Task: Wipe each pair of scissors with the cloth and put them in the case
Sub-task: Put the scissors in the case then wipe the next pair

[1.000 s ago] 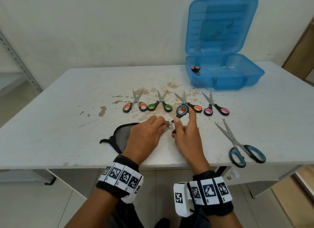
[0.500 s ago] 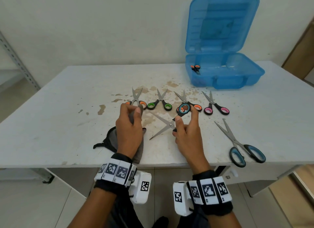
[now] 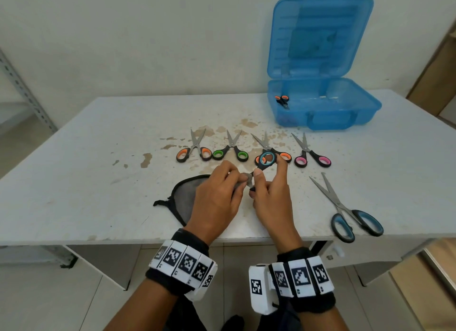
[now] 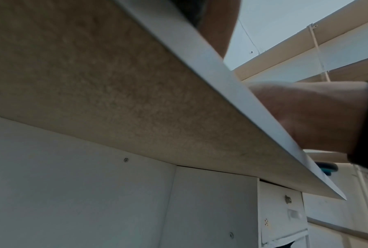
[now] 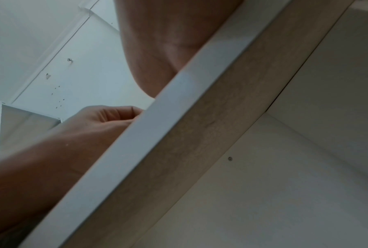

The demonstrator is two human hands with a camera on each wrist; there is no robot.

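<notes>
In the head view my right hand grips a small pair of scissors with blue-ringed black handles just above the table. My left hand pinches the grey cloth around its blades, which are hidden. A row of small scissors lies behind: orange, green, another orange, pink. Large blue-handled scissors lie at the right near the table's front edge. The open blue case at the back right holds one orange-handled pair. Both wrist views show only the table's underside and forearms.
The white table has brown stains around the scissors row. The case lid stands upright against the wall. A metal shelf upright stands at the far left. A wooden panel is at the far right.
My left hand, which had drawn the cloth off the blades to the left half a second ago, has returned and pinches the cloth around the blades again. The right hand stayed put.
</notes>
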